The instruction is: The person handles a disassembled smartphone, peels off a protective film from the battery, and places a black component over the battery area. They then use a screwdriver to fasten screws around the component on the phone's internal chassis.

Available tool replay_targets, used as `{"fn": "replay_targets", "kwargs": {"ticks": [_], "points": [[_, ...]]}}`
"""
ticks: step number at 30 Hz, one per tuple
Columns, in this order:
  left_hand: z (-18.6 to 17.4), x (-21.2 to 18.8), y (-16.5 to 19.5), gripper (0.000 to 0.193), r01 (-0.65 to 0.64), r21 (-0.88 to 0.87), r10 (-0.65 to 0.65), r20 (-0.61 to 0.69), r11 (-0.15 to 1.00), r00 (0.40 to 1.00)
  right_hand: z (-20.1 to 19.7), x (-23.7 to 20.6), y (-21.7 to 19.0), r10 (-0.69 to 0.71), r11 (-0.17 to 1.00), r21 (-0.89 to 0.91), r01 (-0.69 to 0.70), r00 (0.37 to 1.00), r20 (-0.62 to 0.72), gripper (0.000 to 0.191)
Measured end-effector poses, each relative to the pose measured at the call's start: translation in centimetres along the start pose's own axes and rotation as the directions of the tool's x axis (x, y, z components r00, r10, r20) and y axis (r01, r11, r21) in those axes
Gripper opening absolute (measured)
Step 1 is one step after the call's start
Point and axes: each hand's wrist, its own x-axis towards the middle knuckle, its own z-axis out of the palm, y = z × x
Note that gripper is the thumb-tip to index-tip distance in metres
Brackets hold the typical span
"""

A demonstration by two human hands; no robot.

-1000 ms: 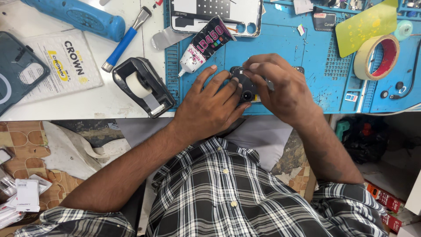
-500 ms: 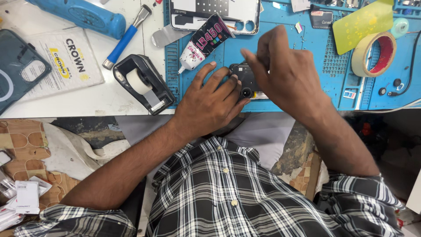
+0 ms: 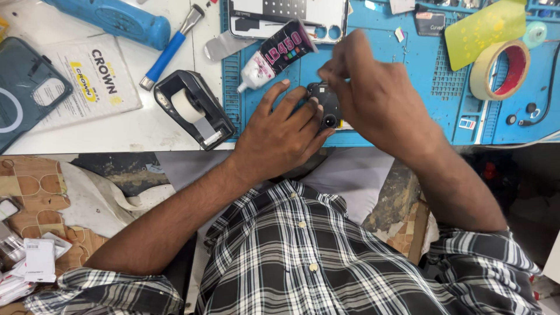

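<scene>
Both hands are covering most of the small black camera module (image 3: 328,111) at centre; the phone case (image 3: 26,96) is running off the left edge.
</scene>
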Motion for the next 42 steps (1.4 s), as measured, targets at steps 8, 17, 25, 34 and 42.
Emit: {"fn": "replay_targets", "kwargs": {"ticks": [8,17,25,34,42], "points": [[0.1,0.0,-0.1,0.031,-0.004,-0.023,0.004,-0.011,1.0,1.0,1.2,-1.1,1.0,0.021,0.999,-0.035,-0.024,0.996,-0.084,0.035],[0.0,0.2,-0.1,0.031,-0.003,-0.012,0.003,-0.012,1.0,1.0,1.1,-1.0,1.2,0.014,1.0,-0.019,-0.015,1.0,-0.012,0.029],[0.3,0.1,-0.2,0.032,0.005,-0.015,-0.005,-0.014,1.0,1.0,1.2,-1.5,1.5,-0.046,0.999,-0.018,0.045,0.999,-0.023,0.031],[0.0,0.1,-0.1,0.034,-0.006,0.008,0.006,0.0,1.0,1.0,1.3,-2.3,3.4,-0.002,0.979,0.202,0.036,0.986,-0.167,0.051],[-0.2,0.1,0.0,0.034,0.002,0.011,-0.002,0.045,1.0,0.999,2.1,-4.2,7.7,0.024,0.982,0.183,0.038,0.946,-0.324,0.074]]}}
